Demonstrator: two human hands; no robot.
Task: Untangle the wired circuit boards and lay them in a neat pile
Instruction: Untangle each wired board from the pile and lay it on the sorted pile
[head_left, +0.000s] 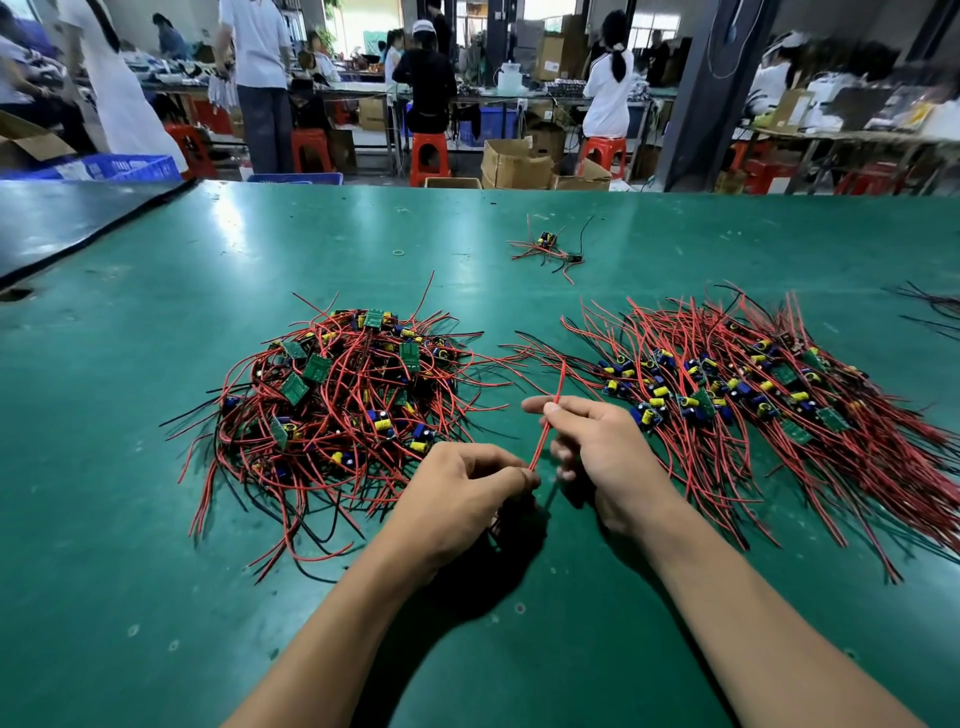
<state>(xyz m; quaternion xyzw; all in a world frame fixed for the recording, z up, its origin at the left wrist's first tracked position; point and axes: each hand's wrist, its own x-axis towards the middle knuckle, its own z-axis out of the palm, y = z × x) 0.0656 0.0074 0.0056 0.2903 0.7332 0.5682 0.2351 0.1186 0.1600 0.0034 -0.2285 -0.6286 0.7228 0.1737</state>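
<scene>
Left hand: fingers curled tight, pinching low end of red wire. Right hand: thumb and forefinger nipping same wire higher up, other fingers loosely curled. Tangled heap of wired circuit boards at 10 o'clock from hands; combed-out pile at 2 o'clock, both on green table. Stray cluster at 12 o'clock. White print on blue crate: too blurred to read.

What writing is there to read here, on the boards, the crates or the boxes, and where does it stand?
No text here can be read with certainty.
blue crate: white lettering on its side, too blurred to read.
cardboard box at the back: a dark printed mark, too small to read.
green circuit boards: any print is too small to make out.
</scene>
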